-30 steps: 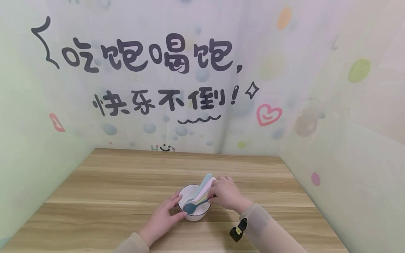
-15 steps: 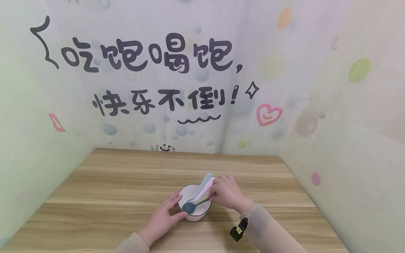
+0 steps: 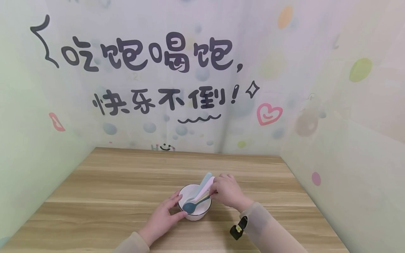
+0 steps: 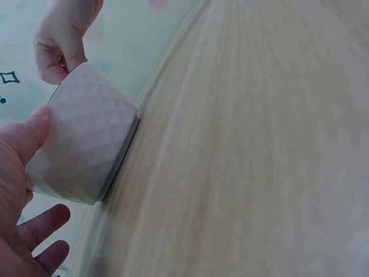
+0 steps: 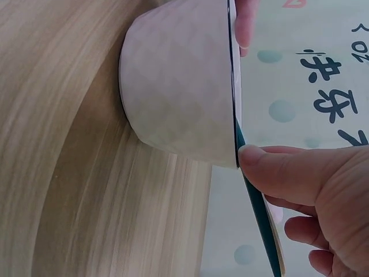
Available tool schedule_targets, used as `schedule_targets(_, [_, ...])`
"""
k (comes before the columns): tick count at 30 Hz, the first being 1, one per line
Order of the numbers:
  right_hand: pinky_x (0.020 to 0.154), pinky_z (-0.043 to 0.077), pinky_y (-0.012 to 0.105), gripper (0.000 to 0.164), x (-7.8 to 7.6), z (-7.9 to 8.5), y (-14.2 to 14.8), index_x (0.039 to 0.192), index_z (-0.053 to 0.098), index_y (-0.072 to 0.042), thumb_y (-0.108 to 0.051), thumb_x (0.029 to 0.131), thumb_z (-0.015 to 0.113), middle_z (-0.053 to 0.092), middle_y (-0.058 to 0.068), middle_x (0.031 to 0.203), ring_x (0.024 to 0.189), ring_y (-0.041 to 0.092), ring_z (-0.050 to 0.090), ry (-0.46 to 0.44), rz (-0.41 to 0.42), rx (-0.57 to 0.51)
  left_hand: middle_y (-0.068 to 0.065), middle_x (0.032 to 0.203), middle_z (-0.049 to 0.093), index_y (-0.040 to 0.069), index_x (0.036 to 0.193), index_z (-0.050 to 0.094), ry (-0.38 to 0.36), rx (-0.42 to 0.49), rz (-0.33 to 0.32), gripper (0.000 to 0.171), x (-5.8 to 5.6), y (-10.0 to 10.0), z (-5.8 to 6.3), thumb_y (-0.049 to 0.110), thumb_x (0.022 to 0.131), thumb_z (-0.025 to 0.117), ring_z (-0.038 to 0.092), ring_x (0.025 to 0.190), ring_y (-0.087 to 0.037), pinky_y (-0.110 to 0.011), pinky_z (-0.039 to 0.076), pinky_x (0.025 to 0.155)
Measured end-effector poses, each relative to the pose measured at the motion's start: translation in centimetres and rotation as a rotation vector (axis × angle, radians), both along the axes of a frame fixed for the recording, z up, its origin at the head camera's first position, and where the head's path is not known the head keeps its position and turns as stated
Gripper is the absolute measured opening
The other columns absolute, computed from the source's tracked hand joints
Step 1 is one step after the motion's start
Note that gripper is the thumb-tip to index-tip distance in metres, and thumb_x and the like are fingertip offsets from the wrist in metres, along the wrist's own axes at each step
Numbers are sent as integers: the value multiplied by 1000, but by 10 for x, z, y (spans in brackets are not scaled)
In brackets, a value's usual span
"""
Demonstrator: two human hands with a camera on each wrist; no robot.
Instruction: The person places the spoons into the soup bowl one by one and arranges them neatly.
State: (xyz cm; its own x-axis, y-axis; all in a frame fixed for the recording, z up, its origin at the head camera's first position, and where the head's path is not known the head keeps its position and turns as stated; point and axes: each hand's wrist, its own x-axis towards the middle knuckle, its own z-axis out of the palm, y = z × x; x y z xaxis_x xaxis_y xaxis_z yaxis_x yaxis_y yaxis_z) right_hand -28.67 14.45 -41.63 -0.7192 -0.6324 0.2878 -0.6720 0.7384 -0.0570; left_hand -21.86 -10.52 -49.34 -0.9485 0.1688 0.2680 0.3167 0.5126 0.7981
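Observation:
A white bowl (image 3: 198, 215) with a dark rim and a faceted outer wall (image 4: 86, 133) stands upright on the table. My left hand (image 3: 162, 214) holds it from the left, thumb at the near rim and fingers at the far side. Several spoons lean in it: a dark teal spoon (image 3: 190, 208), a pale yellow handle (image 3: 203, 198), a pink handle (image 3: 206, 188) and a light blue handle (image 3: 205, 178). At the right rim, my right hand (image 3: 228, 191) pinches the teal spoon's handle (image 5: 259, 210). Its fingers partly hide the other handles.
The wood-grain table (image 3: 133, 179) extends around the bowl. Pale walls border it, and the back wall (image 3: 202, 133) carries dark lettering and coloured spots. A black strap (image 3: 237, 230) hangs at my right sleeve.
My right hand has shifted very slightly at the rim, and the teal spoon's handle now lies a little closer to the others. Bowl and left hand stay in place.

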Motion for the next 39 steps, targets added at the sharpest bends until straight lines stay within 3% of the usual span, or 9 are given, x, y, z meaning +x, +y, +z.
schedule_targets(11, [79,35,35,14,-1,0,0,69,73,-26,-19,72,85,54,-17,71,76,9,44,-33,-26,-11,-7,148,44,2,133,56,1,-2,-3,69,1,0,0,39,80,77,58,110,-21,-47,44,99])
schedule_targets(29, [77,33,33,9,5,4,1,75,73,-25,-21,76,82,58,-18,76,78,8,43,-28,-24,-49,-9,147,44,2,133,57,6,-8,-2,67,2,-1,3,37,79,78,53,122,-27,-51,40,103])
schedule_targets(35, [75,38,31,6,17,5,6,78,73,-25,-24,81,77,58,-19,79,80,8,46,-27,12,-125,-12,147,43,2,133,56,15,-20,-21,67,4,-1,5,35,79,79,47,128,-31,-53,36,106])
schedule_targets(39, [72,45,28,4,27,5,12,80,74,-19,-20,82,77,60,-15,80,80,8,51,-4,93,-186,-13,149,40,2,136,53,-3,-29,-28,69,7,-4,12,36,81,77,40,134,-35,-55,32,108])
